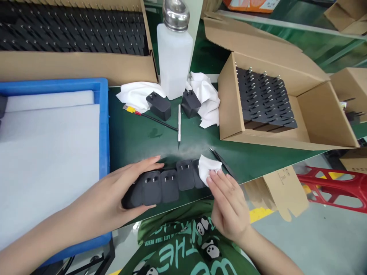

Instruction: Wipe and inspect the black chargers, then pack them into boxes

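A row of black power adapters [169, 185] with metal prongs lies along the near edge of the green table. My left hand [126, 187] curves around the left end of this row, thumb on the near side and fingers on the far side. My right hand [228, 200] pinches a folded white cloth [208, 168] against the adapter at the right end, partly covering it. Black tweezers [222, 160] lie just beyond the right hand. Farther off, a craft knife [179, 124] rests beside a black cable [156, 120] with a yellow and red end.
Two loose adapters [159, 105] and crumpled white cloths [205, 97] surround a clear pump bottle [174, 57]. An open cardboard box [272, 139] holding adapters stands at right. A longer box [77, 67] full of adapters is back left. A blue tray [104, 130] sits at left.
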`<state>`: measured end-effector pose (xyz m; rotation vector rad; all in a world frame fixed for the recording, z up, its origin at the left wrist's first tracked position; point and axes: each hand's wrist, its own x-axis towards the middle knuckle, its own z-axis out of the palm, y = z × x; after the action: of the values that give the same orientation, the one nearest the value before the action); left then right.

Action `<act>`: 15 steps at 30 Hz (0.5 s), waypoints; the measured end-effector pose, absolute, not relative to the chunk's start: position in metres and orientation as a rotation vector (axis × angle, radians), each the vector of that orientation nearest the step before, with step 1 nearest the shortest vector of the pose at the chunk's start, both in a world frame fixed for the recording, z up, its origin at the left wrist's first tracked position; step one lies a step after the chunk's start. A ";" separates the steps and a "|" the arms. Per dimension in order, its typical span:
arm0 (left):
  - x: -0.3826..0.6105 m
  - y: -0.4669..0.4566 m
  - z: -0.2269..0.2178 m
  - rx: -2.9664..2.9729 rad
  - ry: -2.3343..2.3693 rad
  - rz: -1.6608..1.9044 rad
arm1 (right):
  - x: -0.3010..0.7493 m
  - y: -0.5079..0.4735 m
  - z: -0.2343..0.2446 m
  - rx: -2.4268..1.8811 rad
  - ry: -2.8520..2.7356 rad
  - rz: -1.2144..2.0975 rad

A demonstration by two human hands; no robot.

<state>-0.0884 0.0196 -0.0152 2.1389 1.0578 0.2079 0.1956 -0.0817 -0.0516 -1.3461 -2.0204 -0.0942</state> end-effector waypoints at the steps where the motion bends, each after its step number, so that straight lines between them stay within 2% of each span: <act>1: -0.088 0.020 -0.014 2.134 1.054 0.199 | 0.186 -0.080 -0.051 -1.343 -2.037 -0.118; 4: -0.087 0.020 -0.014 2.139 1.042 0.211 | 0.159 -0.072 -0.040 -1.244 -2.126 -0.129; 6: -0.086 0.021 -0.015 2.140 1.040 0.240 | 0.149 -0.063 -0.025 -1.098 -2.212 -0.018; 9: -0.086 0.021 -0.016 2.146 1.043 0.261 | 0.161 -0.053 0.001 -0.837 -2.289 0.521; 11: -0.089 0.020 -0.013 2.176 1.068 0.267 | 0.184 -0.054 0.013 -0.847 -2.148 0.881; 12: -0.091 0.018 -0.010 2.194 1.088 0.280 | 0.198 -0.058 0.016 -0.936 -2.034 0.929; 13: -0.094 0.016 -0.007 2.205 1.115 0.306 | 0.212 -0.063 0.016 -1.074 -1.932 0.857; 15: -0.096 0.009 0.000 2.206 1.196 0.369 | 0.236 -0.077 0.010 -1.318 -1.843 0.493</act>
<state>-0.0964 0.0092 -0.0005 2.2063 1.1960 0.3689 0.2364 -0.0775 0.0103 -1.3176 -1.8426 0.4928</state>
